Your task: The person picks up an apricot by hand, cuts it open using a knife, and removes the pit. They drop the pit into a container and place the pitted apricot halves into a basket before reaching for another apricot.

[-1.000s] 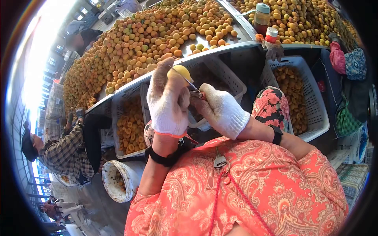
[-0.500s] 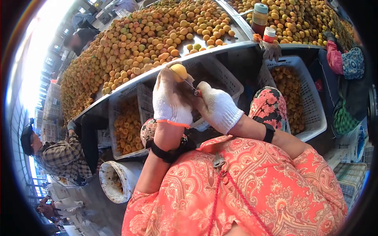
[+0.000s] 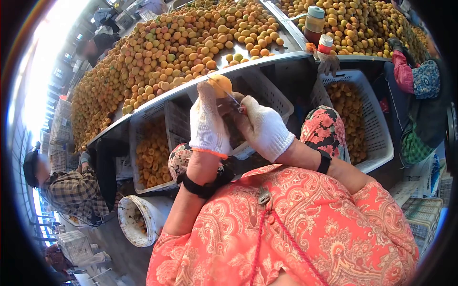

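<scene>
My left hand [image 3: 208,117], in a white knit glove, holds a yellow-orange apricot [image 3: 220,86] up near the metal edge of the fruit table. In my gloved right hand [image 3: 264,125] is a small knife [image 3: 233,99] with a red handle, mostly hidden by the fingers. Its thin blade lies across the apricot. Behind the hands a large heap of whole apricots [image 3: 176,52] covers the table. Below my left hand, to the left, a crate holds opened apricots [image 3: 153,162].
A second crate of apricot pieces [image 3: 348,124] stands at the right. A white bucket [image 3: 145,217] is at the lower left. A bottle of dark liquid [image 3: 314,25] and a red-and-white bottle [image 3: 325,44] stand on the divider. Co-workers sit at far left and far right.
The apricot has shifted slightly right and turned against the blade. My left hand's fingers have changed position around it. My right hand has barely moved.
</scene>
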Motion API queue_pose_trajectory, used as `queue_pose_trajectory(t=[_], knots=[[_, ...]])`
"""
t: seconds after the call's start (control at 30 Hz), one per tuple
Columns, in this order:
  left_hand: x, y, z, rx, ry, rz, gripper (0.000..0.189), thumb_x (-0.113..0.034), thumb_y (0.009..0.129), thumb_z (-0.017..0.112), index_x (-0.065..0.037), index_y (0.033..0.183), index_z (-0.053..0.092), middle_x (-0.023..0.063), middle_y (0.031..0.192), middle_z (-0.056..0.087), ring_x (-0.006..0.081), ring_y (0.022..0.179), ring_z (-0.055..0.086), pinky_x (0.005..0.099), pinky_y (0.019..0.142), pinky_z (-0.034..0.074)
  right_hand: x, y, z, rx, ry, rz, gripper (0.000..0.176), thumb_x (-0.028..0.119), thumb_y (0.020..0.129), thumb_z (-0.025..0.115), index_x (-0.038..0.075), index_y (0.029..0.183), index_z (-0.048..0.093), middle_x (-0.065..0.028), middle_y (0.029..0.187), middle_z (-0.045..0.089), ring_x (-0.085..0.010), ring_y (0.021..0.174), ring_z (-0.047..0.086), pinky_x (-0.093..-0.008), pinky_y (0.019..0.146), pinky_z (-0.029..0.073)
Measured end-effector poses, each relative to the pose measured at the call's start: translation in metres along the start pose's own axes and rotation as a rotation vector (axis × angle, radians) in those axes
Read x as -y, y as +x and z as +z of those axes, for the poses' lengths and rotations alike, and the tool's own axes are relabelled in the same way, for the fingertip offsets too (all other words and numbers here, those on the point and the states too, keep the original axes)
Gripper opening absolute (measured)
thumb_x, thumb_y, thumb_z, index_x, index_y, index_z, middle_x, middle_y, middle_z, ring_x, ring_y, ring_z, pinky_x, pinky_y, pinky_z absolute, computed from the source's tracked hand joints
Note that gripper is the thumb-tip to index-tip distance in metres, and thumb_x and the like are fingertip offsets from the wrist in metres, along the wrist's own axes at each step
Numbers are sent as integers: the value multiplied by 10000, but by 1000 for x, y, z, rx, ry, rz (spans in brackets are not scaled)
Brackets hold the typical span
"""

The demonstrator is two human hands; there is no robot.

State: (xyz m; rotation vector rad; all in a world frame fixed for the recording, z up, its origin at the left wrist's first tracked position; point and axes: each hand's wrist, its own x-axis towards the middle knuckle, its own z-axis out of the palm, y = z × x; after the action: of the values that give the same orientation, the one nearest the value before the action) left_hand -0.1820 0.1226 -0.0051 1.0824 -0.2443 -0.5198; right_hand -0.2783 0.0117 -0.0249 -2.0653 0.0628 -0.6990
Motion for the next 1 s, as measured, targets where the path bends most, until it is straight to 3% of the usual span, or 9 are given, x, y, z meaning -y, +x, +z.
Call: queue_pose_trajectory(t=[0.23,0.33,0.5,0.57,0.63,0.77,0.83,0.97,1.0], knots=[[8,8,3,1,237,325,265,-211,1010,587,-5,1172,625,45,1016,662,99,835,591,213,738,473,-9,1,5,109,48,155,151,147,992,523,2,994,481,-207,701,628,-368,697,677,-415,573,493],[13,-3,11,13,-58,-76,339,-377,991,608,-47,1071,623,50,923,634,174,775,616,326,710,539,-18,-2,10,68,0,138,147,148,982,522,9,1018,492,-220,707,630,-393,694,668,-447,567,496],[30,15,8,-168,-291,-254,372,-458,969,607,-89,1017,595,51,819,634,214,733,625,366,677,543,-30,7,12,65,-105,63,139,128,955,516,16,1036,500,-268,743,631,-468,736,633,-523,576,481],[27,21,-2,-82,-307,-105,312,-394,1025,528,-90,1036,599,47,849,620,176,709,607,322,658,518,-19,7,0,119,-36,64,217,218,958,585,24,1043,536,-227,699,640,-432,668,648,-502,575,494],[21,27,-6,-236,-178,-46,324,-355,1027,512,-48,1070,607,73,898,654,180,753,645,308,654,526,5,11,-15,-8,132,93,218,220,965,608,32,1051,538,-197,710,642,-396,654,662,-446,587,509],[14,-9,16,117,135,80,316,-205,1017,495,-14,1251,588,88,1038,676,150,816,653,284,687,531,4,21,-21,-180,127,-18,246,222,970,625,22,1099,561,-174,812,646,-311,733,668,-374,673,519],[19,-10,13,164,591,416,332,-136,1033,452,12,1316,544,78,1079,661,134,883,622,281,764,523,10,22,-19,-213,218,-65,255,226,965,633,26,1111,571,-171,809,637,-304,756,668,-367,691,516],[27,-15,12,220,631,594,376,-144,1045,438,4,1388,479,82,1217,622,155,1060,594,271,928,474,18,22,-25,-135,247,129,251,259,960,645,32,1049,586,-138,805,646,-223,732,654,-352,677,513],[31,-14,14,180,585,624,379,-167,1049,459,-31,1402,472,81,1233,611,134,1034,606,252,878,490,13,22,-24,-106,335,170,246,268,960,644,30,994,589,-117,779,634,-172,713,626,-333,651,499]])
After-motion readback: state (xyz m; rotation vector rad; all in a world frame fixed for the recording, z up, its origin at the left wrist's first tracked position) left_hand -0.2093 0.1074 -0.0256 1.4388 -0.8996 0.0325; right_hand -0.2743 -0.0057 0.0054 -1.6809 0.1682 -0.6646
